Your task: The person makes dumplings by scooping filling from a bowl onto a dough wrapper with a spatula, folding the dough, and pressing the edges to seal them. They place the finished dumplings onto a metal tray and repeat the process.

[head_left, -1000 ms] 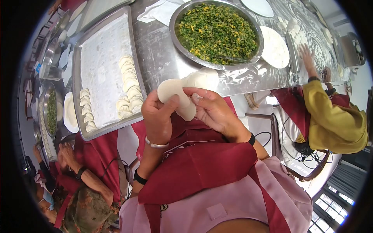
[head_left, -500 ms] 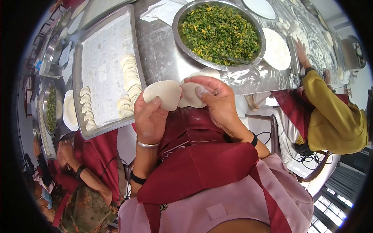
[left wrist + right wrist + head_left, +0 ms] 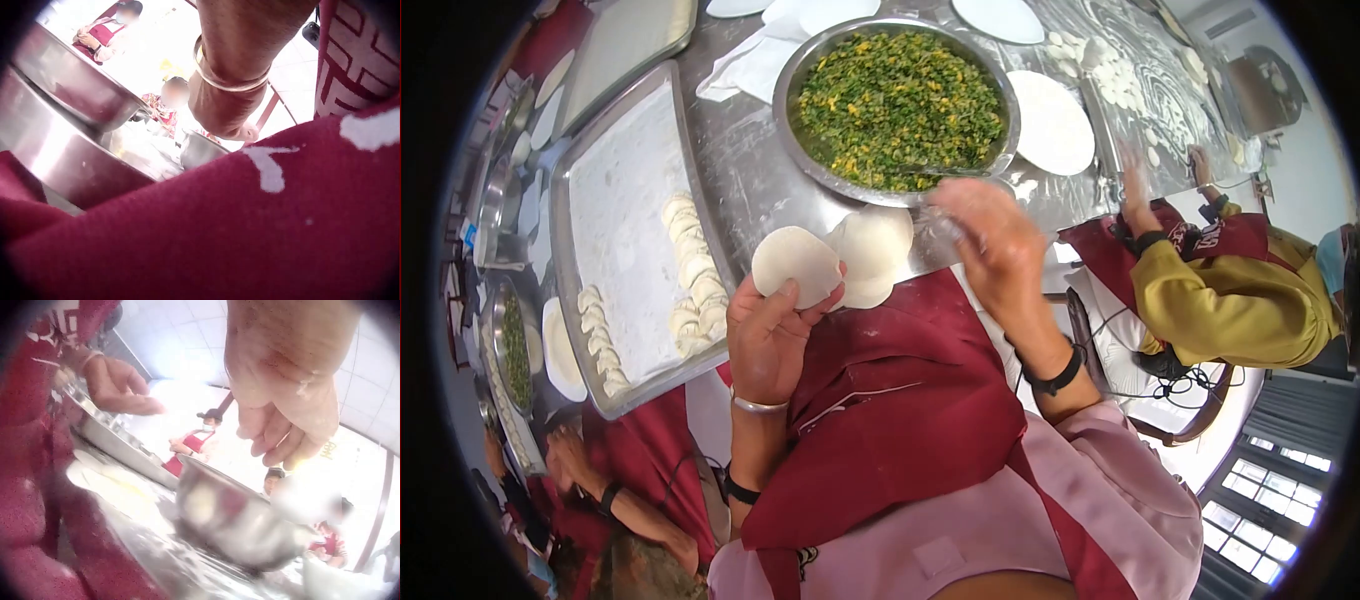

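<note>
In the head view my left hand holds a round dough wrapper, the thumb on its face and fingers behind. Right beside it, more pale wrappers lie at the table's near edge. My right hand, blurred, reaches to the near rim of a large steel bowl of chopped green and yellow filling. A thin utensil lies in the bowl near its rim, close to those fingertips. In the right wrist view my right hand has loosely bent fingers, with nothing visible in them.
A floured tray to the left bears rows of folded dumplings. Right of the bowl lies a white plate, with dough pieces beyond. A person in a yellow sleeve works at the right; another person's forearm shows lower left.
My right hand has left the wrappers and moved right and up to the bowl's rim. My left hand keeps one wrapper, now apart from the right hand. The head view has shifted.
</note>
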The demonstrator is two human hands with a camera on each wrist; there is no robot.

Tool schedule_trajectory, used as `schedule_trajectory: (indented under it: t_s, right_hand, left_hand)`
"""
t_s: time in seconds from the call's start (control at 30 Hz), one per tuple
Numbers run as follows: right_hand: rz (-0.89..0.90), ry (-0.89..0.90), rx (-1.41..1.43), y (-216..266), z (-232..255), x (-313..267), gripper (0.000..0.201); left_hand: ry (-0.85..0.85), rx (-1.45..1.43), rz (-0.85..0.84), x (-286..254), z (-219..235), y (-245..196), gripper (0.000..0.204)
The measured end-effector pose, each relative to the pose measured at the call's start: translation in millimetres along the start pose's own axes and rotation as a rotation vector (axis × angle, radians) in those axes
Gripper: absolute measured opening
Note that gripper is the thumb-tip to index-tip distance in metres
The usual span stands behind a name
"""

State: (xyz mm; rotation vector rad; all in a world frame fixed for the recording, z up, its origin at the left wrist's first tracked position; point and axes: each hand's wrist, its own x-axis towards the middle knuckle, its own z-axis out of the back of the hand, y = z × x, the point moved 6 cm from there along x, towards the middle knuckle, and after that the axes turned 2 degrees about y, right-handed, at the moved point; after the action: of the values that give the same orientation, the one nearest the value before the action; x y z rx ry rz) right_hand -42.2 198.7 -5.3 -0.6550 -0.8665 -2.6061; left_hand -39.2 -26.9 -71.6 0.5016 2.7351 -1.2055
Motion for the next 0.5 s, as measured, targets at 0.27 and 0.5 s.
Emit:
schedule_trajectory:
  t_s: [0.27,0.5]
  right_hand:
    - [0.015,0.251,-0.215,-64,2,17,0.039]
    - [0.117,0.404,0.013,-62,-6,28,0.034]
  left_hand:
    - [0.024,-0.001,0.081,8,-1,7,0.035]
    - [0.02,-0.023,0.088,15,4,8,0.036]
